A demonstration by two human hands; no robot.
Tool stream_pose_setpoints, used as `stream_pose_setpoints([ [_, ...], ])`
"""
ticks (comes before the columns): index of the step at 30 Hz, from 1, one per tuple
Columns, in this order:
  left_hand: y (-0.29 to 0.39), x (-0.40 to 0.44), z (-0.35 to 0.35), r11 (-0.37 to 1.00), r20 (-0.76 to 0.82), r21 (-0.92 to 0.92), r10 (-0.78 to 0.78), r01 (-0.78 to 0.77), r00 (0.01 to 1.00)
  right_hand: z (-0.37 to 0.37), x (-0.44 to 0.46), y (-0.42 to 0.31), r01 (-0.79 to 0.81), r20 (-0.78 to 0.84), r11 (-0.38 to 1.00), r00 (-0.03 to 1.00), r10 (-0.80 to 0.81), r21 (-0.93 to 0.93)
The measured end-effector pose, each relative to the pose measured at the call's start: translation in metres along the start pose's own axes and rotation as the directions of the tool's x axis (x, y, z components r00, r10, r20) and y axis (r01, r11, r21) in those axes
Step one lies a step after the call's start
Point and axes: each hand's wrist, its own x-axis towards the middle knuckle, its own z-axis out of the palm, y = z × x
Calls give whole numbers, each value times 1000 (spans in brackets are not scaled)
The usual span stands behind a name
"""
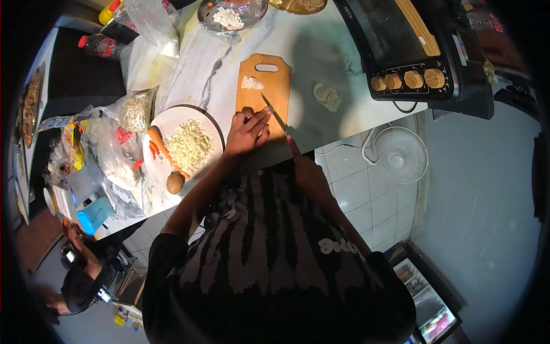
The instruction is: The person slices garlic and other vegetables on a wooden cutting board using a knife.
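On the marble counter lies a wooden cutting board (245, 102) with a handle slot. White pieces (251, 83) sit on its upper left part. My left hand (250, 131) rests on the board's lower part, fingers bent and pressed together beside the blade; whatever lies under them is hidden. My right hand (302, 161) is closed round the handle of a knife (276, 116), whose tip points up and left over the board. To the left, a white plate (162, 117) holds chopped pale bits (190, 143), carrots (161, 144) and a round brown item (175, 183).
A black oven (421, 77) stands at the right, a fan (401, 155) below it. Bowls (258, 14) are at the back. Plastic bags (114, 143), a bottle (103, 46) and a blue container (94, 215) sit left. Another person (86, 281) is at lower left.
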Motion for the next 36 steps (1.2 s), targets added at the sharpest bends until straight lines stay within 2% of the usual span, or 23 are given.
stream_pose_setpoints([
  [1, 0, 0, 0, 1000, -5, -1, 1, -1, 1000, 5, 6, 3, -1, 0, 1000, 1000, 1, 0],
  [3, 5, -3, 0, 1000, -9, -9, -11, 11, 1000, 15, 19, 8, 95, -109, 994, 989, -99, -45],
  [7, 4, 0, -2, 1000, -18, -5, -1, 1, 1000, 7, 13, 1, 49, -97, 996, 994, -56, -75],
  [9, 3, 0, -1, 1000, -25, -8, 0, 0, 1000, -2, 2, 0, 4, -12, 1000, 1000, -5, -28],
  [13, 6, -2, -3, 1000, -21, -18, -10, 9, 1000, 7, 7, 5, 4, -25, 999, 1000, -5, -53],
  [15, 6, 2, -4, 1000, -27, -7, -7, 6, 1000, 10, 20, 4, 82, -129, 993, 987, -93, -87],
  [16, 7, 0, -4, 1000, -19, -12, -15, 14, 1000, 8, 16, 3, 85, -129, 992, 987, -96, -88],
  [20, 5, 0, -3, 1000, -15, 25, 0, 0, 1000, -1, 11, -2, 6, -74, 995, 997, -13, -99],
  [22, 5, -1, -2, 1000, -26, -12, -18, 17, 1000, 0, 6, 2, -32, -40, 993, 999, 27, -117],
  [24, 5, -1, -2, 999, -47, -42, -30, 28, 998, -1, 8, 7, 116, -135, 991, 983, -125, -74],
  [28, 5, 3, -8, 988, -39, -126, -92, 87, 995, -1, 4, 15, 160, -142, 986, 976, -164, -41],
  [30, 6, 10, -15, 979, -28, -172, -119, 112, 993, -6, 0, 9, -122, -84, 977, 987, 139, 175],
  [31, 5, 16, -19, 953, 6, -258, -164, 160, 986, -4, 1, 12, -123, -86, 977, 986, 140, 177],
  [32, 4, 22, -23, 917, 46, -340, -205, 209, 978, -1, 6, 17, -90, -160, 967, 979, 130, 237],
  [33, 4, 28, -26, 923, 45, -316, -217, 220, 975, 0, 11, 20, -51, -233, 955, 965, 123, 293],
  [34, 1, 36, -29, 923, 47, -317, -215, 218, 976, -1, 18, 19, -53, -235, 954, 964, 126, 295],
  [36, -9, 51, -33, 978, 154, -177, -86, 113, 984, 1, 43, 10, 173, -511, 923, 859, 30, 344],
])
